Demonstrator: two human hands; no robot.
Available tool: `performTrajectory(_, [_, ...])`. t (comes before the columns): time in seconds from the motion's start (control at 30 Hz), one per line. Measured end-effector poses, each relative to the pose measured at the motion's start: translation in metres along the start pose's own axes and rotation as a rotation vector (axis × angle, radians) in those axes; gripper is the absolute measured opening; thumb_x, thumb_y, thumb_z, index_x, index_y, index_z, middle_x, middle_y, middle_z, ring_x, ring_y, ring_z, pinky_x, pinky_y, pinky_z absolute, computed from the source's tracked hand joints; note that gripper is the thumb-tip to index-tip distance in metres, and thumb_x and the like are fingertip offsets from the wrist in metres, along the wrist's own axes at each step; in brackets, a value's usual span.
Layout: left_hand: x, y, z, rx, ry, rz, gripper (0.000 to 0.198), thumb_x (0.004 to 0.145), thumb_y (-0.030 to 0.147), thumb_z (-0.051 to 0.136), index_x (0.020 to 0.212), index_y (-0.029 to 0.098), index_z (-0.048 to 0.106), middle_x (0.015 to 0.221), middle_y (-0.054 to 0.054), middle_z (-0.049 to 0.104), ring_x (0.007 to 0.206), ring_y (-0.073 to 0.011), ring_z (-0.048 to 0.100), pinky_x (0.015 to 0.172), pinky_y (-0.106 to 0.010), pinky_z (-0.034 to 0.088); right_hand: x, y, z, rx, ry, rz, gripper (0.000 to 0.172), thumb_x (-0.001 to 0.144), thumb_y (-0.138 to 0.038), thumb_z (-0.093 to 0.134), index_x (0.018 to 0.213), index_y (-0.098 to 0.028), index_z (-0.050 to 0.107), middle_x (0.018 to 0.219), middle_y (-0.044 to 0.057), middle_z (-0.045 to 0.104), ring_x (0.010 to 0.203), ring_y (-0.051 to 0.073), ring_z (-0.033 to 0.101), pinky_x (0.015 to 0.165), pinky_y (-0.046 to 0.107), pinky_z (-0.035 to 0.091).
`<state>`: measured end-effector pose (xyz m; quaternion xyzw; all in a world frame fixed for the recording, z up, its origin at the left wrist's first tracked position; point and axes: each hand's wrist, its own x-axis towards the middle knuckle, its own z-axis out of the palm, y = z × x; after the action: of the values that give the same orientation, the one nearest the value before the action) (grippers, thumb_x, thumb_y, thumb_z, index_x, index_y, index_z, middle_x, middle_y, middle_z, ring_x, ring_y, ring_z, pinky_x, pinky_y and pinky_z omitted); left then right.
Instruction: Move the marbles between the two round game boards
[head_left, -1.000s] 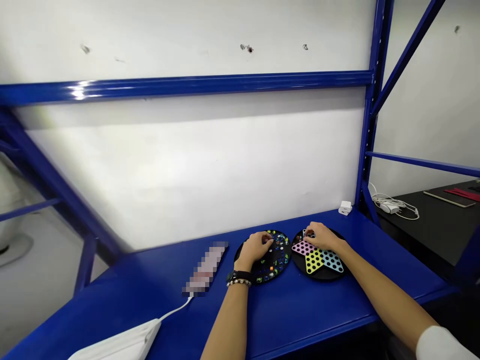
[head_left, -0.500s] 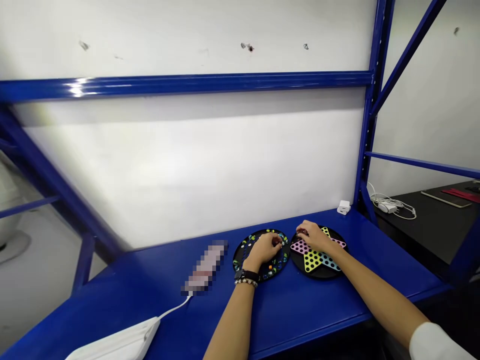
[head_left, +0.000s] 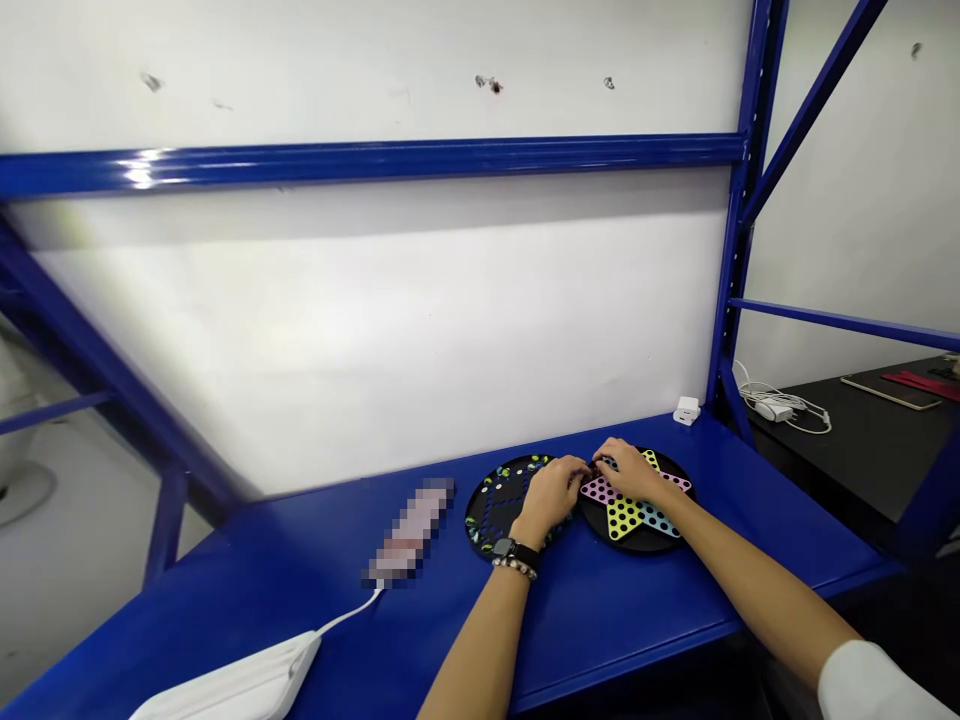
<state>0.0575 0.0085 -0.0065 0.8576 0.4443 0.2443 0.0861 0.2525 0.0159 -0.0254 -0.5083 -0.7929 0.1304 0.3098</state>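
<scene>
Two round black boards lie side by side on the blue shelf. The left one, a marble tray (head_left: 491, 513), has coloured marbles along its rim. On the right is a Chinese checkers board (head_left: 651, 545) with a yellow, pink and blue star full of black holes. My left hand (head_left: 553, 492), wearing a watch and a beaded bracelet, reaches over the tray's right side with its fingertips pinched. Close beside those fingertips, my right hand (head_left: 628, 470) is curled above the star's upper left part. What either hand's fingertips hold is too small and hidden to make out.
Left of the tray lies a blurred-out flat device (head_left: 412, 530), joined by a white cable to a white power bank-like block (head_left: 240, 680). A white charger (head_left: 686, 410) stands at the back right. Blue rack posts (head_left: 739, 200) and a white wall (head_left: 390, 330) border the shelf.
My left hand has moved right, from over the marble tray to the gap between the boards, meeting my right hand's fingertips. The right hand stays nearly in place.
</scene>
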Motion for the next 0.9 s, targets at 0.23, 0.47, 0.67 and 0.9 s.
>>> performTrajectory(0.23, [-0.004,-0.037,-0.021,0.090,0.194,-0.182,0.035,0.096,0.019,0.034,0.111,0.023,0.066,0.119,-0.004,0.068,0.112,-0.0198,0.061,0.100,-0.033,0.045,-0.002,0.001,0.000,-0.024,-0.004,0.062,0.025,0.095,-0.028,0.044,0.102,-0.023,0.067,0.109,0.007,0.064,0.105,0.023,0.055,0.093,0.038,0.039])
performTrajectory(0.47, [-0.009,-0.048,-0.012,0.129,0.036,-0.194,0.030,0.090,0.019,0.047,0.114,0.021,0.066,0.120,-0.006,0.068,0.112,-0.0223,0.061,0.100,-0.034,0.046,0.000,0.004,-0.001,-0.032,0.034,0.108,0.025,0.096,-0.029,0.041,0.101,-0.023,0.065,0.110,0.006,0.064,0.108,0.023,0.054,0.095,0.042,0.037])
performTrajectory(0.67, [-0.007,-0.042,-0.009,0.143,0.011,-0.175,0.036,0.090,0.014,0.043,0.118,0.021,0.065,0.122,-0.007,0.065,0.115,-0.0214,0.059,0.103,-0.034,0.044,0.000,0.002,0.000,-0.039,0.019,0.113,0.025,0.096,-0.030,0.041,0.101,-0.024,0.065,0.110,0.006,0.063,0.106,0.023,0.054,0.093,0.041,0.037])
performTrajectory(0.9, [-0.009,-0.054,-0.007,0.143,-0.010,-0.160,0.044,0.091,0.013,0.041,0.131,0.022,0.058,0.133,-0.007,0.060,0.120,-0.0225,0.055,0.106,-0.037,0.042,-0.001,0.000,0.002,-0.032,0.024,0.115,0.022,0.094,-0.034,0.045,0.099,-0.024,0.065,0.107,0.006,0.063,0.104,0.023,0.055,0.093,0.040,0.037])
